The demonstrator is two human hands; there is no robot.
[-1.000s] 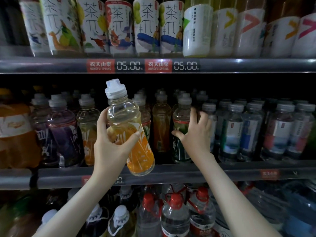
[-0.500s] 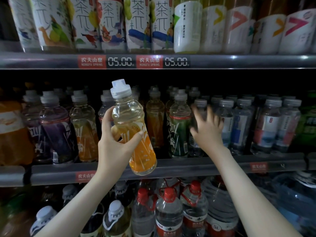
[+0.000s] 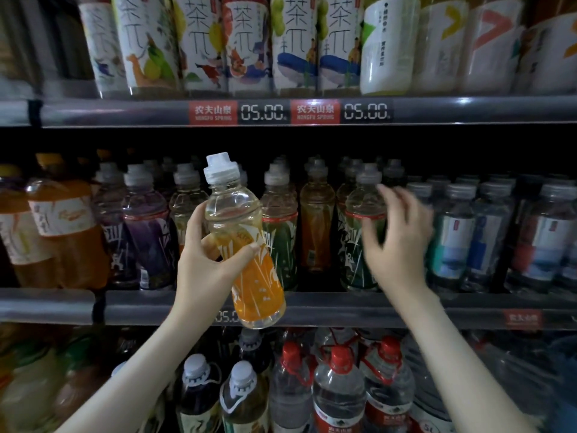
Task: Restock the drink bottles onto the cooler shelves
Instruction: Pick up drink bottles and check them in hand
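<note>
Before shelf: one bottle, two hands

Upper shelf rail: grey, carrying two red-and-black price tags, each reading 05.00.
Middle shelf rail: grey, continuous.
Cooler interior: dark.
Lighting: dim.

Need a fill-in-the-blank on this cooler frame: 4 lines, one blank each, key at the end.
1. The left hand holds the sports-cap bottle, whose label is ____.
2. The right hand, fingers spread, grips ____.
3. Both price tags at the top read ____.
4. The clear water bottles at the bottom have ____ caps.

Missing words: orange; nothing; 05.00; red
</note>
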